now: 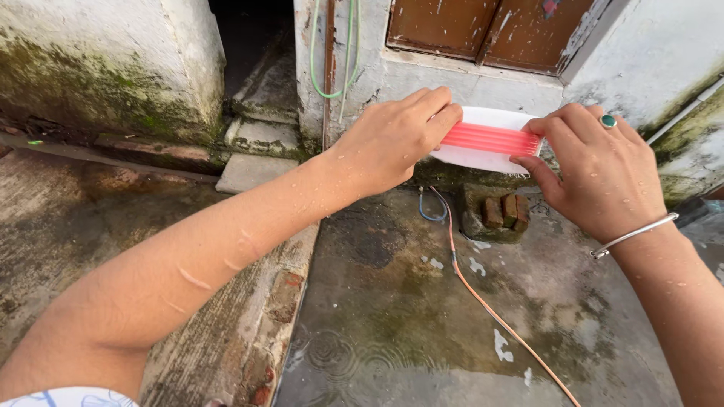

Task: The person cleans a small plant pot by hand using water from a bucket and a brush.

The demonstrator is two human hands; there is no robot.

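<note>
We have a white plastic brush (483,143) with pink-red bristles held up between both hands, out over a wet concrete floor (422,324). Our left hand (392,139) is closed around the brush's near-left end, fingers curled over the top edge and touching the bristles, thumb hidden behind, so we cannot tell how firmly it pinches. Our right hand (603,169), wearing a green-stoned ring and a thin metal bangle (633,235), grips the opposite end, with the thumb under the lower edge and the fingers folded over the top. Both hands are beaded with water, so the plastic is probably slippery; to handle it well we judge it best to keep the hold at the two ends, pads flat on the white body and not on the bristles, and to keep the wrists level so the brush does not twist between them. Below our right hand sits a small block of bricks (505,212), and an orange hose (490,309) runs across the floor beneath the brush, with a green cord (332,53) hanging on the wall beyond our left hand. A drop here would land in standing water, so a steady two-handed grip matters.
</note>
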